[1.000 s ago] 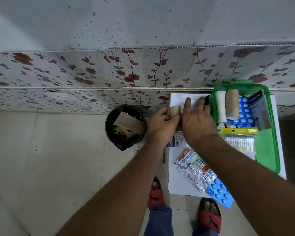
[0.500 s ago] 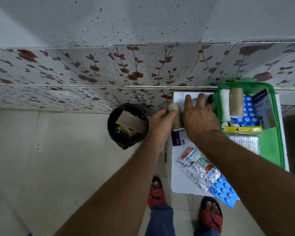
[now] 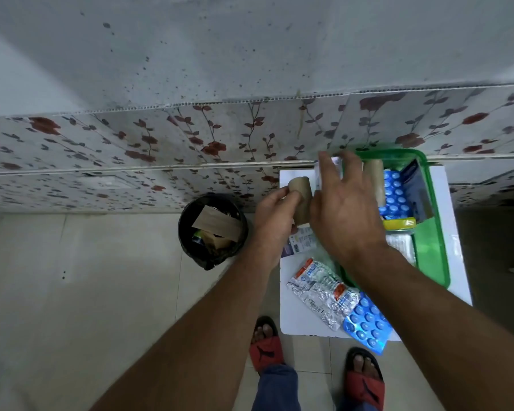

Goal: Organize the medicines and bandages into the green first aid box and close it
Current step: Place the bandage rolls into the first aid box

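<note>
The green first aid box (image 3: 435, 241) lies open on a small white table (image 3: 294, 318), holding a tan bandage roll (image 3: 376, 179), blue pill strips (image 3: 395, 194), a blue booklet, a yellow box and a white pack. My left hand (image 3: 275, 216) grips a tan bandage roll (image 3: 301, 200) above the table's left edge. My right hand (image 3: 343, 212) holds a white and blue medicine box (image 3: 328, 173) lifted over the box's left rim. Silver pill strips (image 3: 321, 289) and a blue pill strip (image 3: 365, 324) lie on the table front.
A black bin (image 3: 212, 229) with cardboard scraps stands on the tiled floor left of the table. A flowered wall panel runs behind. A small printed pack (image 3: 298, 243) lies under my hands. My feet in red sandals (image 3: 266, 348) stand below the table.
My right hand has lifted off the table with the white and blue medicine box and shifted towards the green box. My left hand has raised its bandage roll slightly.
</note>
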